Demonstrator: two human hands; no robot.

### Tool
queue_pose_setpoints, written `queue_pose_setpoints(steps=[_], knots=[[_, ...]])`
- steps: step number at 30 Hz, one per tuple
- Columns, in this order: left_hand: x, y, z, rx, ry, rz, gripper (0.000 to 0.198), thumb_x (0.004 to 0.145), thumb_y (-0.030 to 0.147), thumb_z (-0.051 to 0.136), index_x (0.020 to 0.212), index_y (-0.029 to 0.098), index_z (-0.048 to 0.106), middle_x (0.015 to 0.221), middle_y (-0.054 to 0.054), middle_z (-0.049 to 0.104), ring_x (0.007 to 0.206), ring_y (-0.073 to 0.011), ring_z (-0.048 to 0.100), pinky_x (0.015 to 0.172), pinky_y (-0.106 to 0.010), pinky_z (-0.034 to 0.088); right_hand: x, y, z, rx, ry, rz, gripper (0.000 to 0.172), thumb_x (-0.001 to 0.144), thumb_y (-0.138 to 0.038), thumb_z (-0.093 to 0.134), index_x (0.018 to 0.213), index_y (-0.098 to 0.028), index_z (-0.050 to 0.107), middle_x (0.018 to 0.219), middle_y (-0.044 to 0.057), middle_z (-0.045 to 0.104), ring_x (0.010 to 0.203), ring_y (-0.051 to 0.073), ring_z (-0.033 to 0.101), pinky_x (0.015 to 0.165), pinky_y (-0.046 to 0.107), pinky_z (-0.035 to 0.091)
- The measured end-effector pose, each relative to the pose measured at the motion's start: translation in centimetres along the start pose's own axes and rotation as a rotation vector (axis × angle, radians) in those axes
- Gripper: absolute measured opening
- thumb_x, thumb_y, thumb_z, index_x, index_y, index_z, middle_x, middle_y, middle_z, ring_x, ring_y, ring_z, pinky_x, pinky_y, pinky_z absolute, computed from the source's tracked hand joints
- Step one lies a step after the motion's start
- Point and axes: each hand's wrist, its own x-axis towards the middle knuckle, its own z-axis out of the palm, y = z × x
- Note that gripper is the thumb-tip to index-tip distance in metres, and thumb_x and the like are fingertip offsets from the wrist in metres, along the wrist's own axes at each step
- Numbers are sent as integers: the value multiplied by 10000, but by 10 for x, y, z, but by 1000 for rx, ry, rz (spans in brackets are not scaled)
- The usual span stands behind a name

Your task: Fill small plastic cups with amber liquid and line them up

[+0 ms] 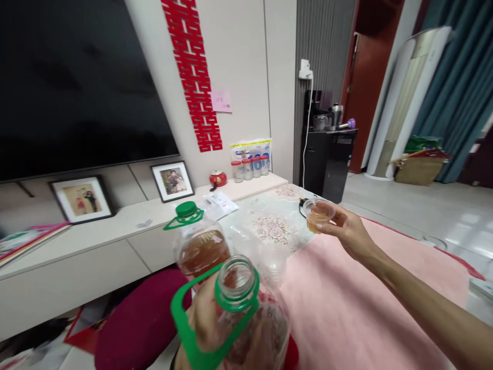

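My left hand (206, 313) is closed around the neck of a large clear plastic jug (265, 329), its green carrying ring looped beside my fingers. The jug's mouth is uncapped. My right hand (344, 226) grips a small clear plastic cup (318, 213) with amber liquid in it, thumb in front and fingers on the far side. Behind the left hand stands a second jug (204, 246) with a green cap, partly filled with brown liquid. Clear plastic cups (273, 257) sit stacked or lying between the jugs and the patterned cloth.
A pink cloth (346, 298) covers the near table, with a floral cloth (265, 226) beyond. A white cabinet (127, 226) along the wall bears photo frames (173, 181), a red teapot (218, 178) and several red-lidded jars (247, 169). A maroon stool (142, 318) stands lower left.
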Motion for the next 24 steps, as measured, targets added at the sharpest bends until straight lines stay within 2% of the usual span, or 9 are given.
queue_pose_setpoints(steps=[3,7,10,13,16,19,24], knots=[[1,13,1,63,41,32,769,779,630,636,1406,223,456,1273,-172,621,1213,-361,632,899,-495,595,-20,-40,31,-13,-170,-65,644,654,-383,940,1235,-227,710,1305,127,741,1109,324,754,928,535,638],[8,30,-7,-69,66,77,351,852,357,559,1192,271,551,1044,-45,660,928,-206,662,796,-360,552,-41,-87,65,-96,-303,-123,597,688,-344,925,1244,-274,717,1295,91,750,1189,329,720,982,524,612],[12,38,-10,-153,65,29,321,803,213,544,1113,297,556,994,11,669,903,-184,647,830,-376,537,-49,-108,82,-151,-377,-213,566,707,-315,899,1244,-315,717,1282,49,750,1199,314,710,1021,519,588],[13,41,-9,-151,84,12,404,764,195,606,1145,309,530,1009,17,680,937,-207,661,867,-425,551,-51,-119,90,-252,-412,-366,553,731,-286,874,1256,-345,709,1283,26,736,1219,298,690,1024,495,581],[13,39,-8,-70,98,59,478,750,181,627,1195,315,517,1047,10,698,969,-230,690,890,-464,581,-50,-123,94,-370,-432,-515,517,774,-287,846,1264,-353,695,1254,20,738,1178,286,700,990,483,589],[13,33,-10,-19,75,130,529,745,219,653,1245,294,496,1050,-10,700,930,-224,697,809,-435,614,-49,-125,95,-481,-437,-663,505,818,-281,818,1295,-341,664,1241,27,739,1136,276,711,958,473,590],[14,26,-12,-5,52,164,572,773,272,671,1306,250,463,1068,-76,678,905,-231,696,719,-413,634,-47,-128,95,-604,-446,-892,528,859,-225,782,1356,-280,613,1278,73,728,1166,255,693,975,441,575]])
